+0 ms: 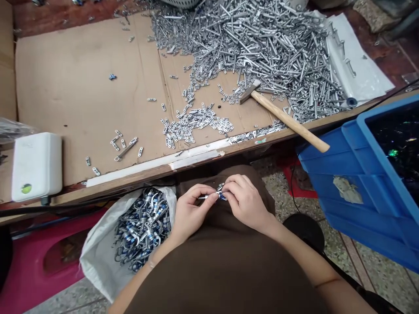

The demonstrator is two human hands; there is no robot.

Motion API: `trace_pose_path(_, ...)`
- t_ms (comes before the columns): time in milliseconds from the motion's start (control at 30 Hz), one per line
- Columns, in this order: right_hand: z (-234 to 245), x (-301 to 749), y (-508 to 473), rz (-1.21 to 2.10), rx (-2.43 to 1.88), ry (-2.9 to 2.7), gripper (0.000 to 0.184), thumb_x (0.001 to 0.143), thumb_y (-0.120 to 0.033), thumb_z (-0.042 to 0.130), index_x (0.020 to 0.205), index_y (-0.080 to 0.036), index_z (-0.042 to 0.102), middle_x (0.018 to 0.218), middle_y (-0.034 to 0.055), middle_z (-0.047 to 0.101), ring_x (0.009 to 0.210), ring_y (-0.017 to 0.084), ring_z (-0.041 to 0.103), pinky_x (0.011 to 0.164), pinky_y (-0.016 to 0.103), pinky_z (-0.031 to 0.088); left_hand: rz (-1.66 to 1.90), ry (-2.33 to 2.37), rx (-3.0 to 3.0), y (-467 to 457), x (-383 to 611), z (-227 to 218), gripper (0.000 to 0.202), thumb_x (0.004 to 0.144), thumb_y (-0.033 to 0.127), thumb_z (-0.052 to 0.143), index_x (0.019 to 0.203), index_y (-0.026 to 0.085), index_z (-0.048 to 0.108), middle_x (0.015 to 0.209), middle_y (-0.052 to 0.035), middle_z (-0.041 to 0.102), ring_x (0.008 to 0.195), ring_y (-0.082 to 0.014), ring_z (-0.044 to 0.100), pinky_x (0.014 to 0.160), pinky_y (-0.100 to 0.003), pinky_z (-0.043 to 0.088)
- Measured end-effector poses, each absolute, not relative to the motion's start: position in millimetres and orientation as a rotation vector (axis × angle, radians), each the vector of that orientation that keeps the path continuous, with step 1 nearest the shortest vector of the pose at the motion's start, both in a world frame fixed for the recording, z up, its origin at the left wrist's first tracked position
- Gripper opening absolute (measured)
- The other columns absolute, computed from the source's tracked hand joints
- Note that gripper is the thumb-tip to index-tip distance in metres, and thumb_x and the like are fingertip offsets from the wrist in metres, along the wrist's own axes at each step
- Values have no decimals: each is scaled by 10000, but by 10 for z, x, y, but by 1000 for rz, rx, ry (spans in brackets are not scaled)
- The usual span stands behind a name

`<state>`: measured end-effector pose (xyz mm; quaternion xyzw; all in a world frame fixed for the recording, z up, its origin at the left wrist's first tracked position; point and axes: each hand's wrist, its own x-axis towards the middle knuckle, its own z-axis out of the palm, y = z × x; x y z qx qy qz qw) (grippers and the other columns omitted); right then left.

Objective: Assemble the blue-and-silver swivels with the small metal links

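L hand & R hand, fingers curled close, pinching small blue-and-silver metal part over brown top. Ahead, cardboard sheet on bench: silver links, big metal heap, wood-handled hammer. White sack of blue-banded parts by L hand; blue plastic crate to R, over speckled floor.

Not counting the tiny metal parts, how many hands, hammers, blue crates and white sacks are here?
Hands (left hand, right hand): 2
Hammer: 1
Blue plastic crate: 1
White woven sack: 1
Total: 5
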<state>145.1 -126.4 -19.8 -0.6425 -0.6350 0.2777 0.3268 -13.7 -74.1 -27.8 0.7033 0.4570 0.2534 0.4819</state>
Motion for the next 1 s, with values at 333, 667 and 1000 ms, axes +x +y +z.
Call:
trace_pose_path(333, -194, 1512, -1220, 896, -1717, -1685, 116, 844, -158, 460, 814, -185, 569, 849, 18, 589, 815, 146, 495, 755, 278, 396, 610, 1004, 1834, -669, -90, -277, 56, 771, 225, 619, 761, 171, 627, 767, -17, 622, 729, -125, 582, 699, -232, 484)
trace_pose_path(667, -47, 1553, -1033, 652, -1588, -1581, 77, 820, -144, 515, 807, -203, 563, 845, 15, 584, 838, 133, 510, 753, 280, 413, 899, 1027, 1614, -529, 23, -71, 26, 772, 179, 619, 759, 157, 620, 758, -19, 616, 722, -114, 584, 682, -223, 483)
trace_pose_path(1000, -9, 1603, -857, 919, -1567, -1435, 64, 789, -221, 578, 853, -227, 572, 838, 4, 603, 806, 132, 568, 726, 280, 472, 944, 1046, 1595, -408, 11, -35, 21, 765, 132, 616, 757, 151, 618, 747, -17, 616, 714, -108, 579, 670, -210, 469)
